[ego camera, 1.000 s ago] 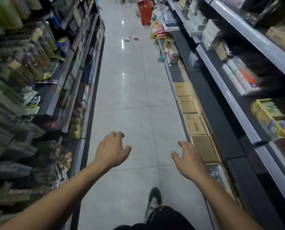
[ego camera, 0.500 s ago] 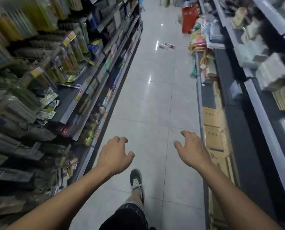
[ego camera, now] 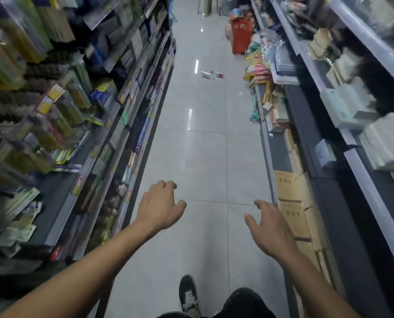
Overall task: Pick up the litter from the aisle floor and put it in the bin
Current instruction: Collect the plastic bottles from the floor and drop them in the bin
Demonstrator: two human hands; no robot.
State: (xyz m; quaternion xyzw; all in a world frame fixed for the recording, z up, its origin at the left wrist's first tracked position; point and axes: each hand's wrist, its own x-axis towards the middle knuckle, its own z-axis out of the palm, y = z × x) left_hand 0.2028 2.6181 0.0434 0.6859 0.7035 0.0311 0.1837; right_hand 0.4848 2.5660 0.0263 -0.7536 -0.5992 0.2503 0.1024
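Well ahead, litter (ego camera: 212, 75) on aisle floor (ego camera: 203, 157), both hands empty

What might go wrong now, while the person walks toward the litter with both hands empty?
1. The litter lies far ahead as several small pieces; a single grab may leave one behind.
2. Packets bulge from the right-side shelves near it, so an arm or leg may knock them down.
3. The floor looks glossy; slipping is possible. The left hand and right hand are open and empty.
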